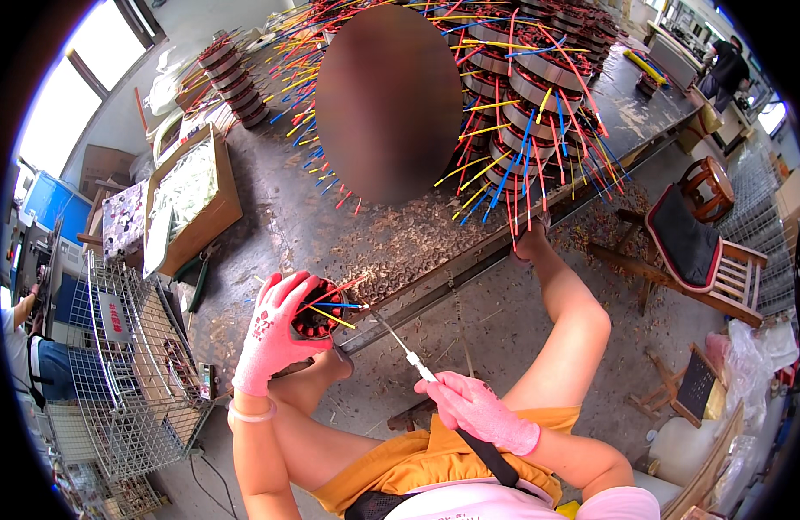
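Note:
My left hand [274,338], in a pink work glove, is wrapped round a small motor stator [310,324] at the table's near edge. Red, blue and yellow lead wires stick out of the stator toward the right. My right hand [486,414], also gloved in pink, grips a slim tool [415,361] with a white front part and a thin metal shaft. Its shaft points up and left, and the tip ends close to the stator's wires; whether they touch I cannot tell. A black length behind the glove may be its handle or a strap.
Stacked stators [530,95] with long coloured wires fill the table's far side; a blurred oval hides part. An open cardboard box [218,186] of pale pieces and dark-handled pliers [198,284] lie left. Wire racks [114,373] stand left, a wooden chair [720,269] right.

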Motion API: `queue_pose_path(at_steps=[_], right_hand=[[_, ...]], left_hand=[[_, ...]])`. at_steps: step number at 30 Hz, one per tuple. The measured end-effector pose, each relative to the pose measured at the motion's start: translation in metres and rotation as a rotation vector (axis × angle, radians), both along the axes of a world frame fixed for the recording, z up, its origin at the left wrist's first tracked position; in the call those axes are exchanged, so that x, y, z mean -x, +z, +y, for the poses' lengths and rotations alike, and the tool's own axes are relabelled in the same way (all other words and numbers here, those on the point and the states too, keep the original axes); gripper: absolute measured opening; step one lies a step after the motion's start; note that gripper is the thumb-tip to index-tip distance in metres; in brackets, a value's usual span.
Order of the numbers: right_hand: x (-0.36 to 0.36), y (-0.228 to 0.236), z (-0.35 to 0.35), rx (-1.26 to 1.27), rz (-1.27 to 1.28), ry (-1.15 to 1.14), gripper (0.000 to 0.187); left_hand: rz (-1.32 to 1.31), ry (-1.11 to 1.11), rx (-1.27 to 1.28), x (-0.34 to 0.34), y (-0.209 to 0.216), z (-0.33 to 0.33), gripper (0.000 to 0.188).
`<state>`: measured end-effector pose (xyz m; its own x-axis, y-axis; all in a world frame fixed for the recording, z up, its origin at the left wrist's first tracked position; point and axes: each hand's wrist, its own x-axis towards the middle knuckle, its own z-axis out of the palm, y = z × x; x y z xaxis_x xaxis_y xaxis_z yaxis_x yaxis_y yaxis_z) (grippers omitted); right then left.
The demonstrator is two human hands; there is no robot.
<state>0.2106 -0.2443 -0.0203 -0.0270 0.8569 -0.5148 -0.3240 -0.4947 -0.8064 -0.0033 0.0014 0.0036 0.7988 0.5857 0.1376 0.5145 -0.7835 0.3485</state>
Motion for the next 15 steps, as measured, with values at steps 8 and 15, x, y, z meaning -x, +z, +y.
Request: queue_pose_path(at_steps=[8, 15], right_hand=[[0.003, -0.012, -0.001, -0.069, 0.012, -0.021, 0.031], [-0.002, 0.005, -0.001, 0.024, -0.038, -0.025, 0.029]], left_hand=[[0.014, 0.015, 0.007, 0.002, 0.0, -0.001, 0.092], [0.001, 0.029, -0.005, -0.008, 0.003, -0.004, 0.09]])
